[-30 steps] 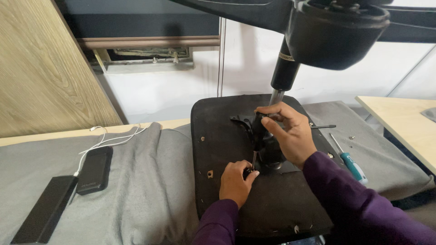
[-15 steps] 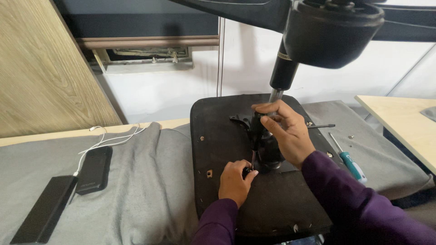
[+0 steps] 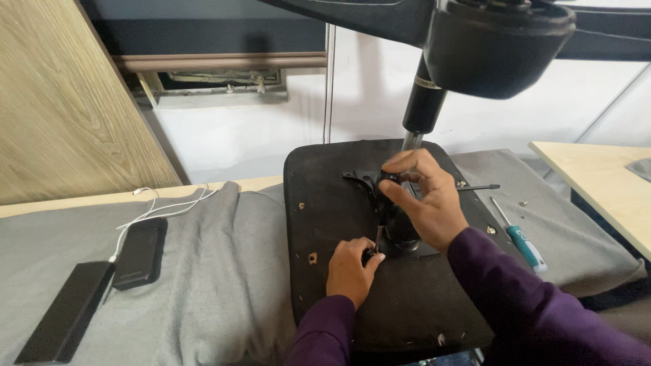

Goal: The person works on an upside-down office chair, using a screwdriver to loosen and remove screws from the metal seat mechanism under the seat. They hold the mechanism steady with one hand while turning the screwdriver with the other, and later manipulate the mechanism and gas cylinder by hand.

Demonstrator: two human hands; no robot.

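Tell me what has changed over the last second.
Very little. The right hand keeps its grip on the black mechanism under the upturned seat; the left hand stays at the small tool by the plate. Screwdriver, phone and cloth unmoved.

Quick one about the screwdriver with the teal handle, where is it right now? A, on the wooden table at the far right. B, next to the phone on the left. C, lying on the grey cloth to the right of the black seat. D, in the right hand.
C: the teal-handled screwdriver lies on the grey cloth just right of the black seat, beside the right hand but not in it.
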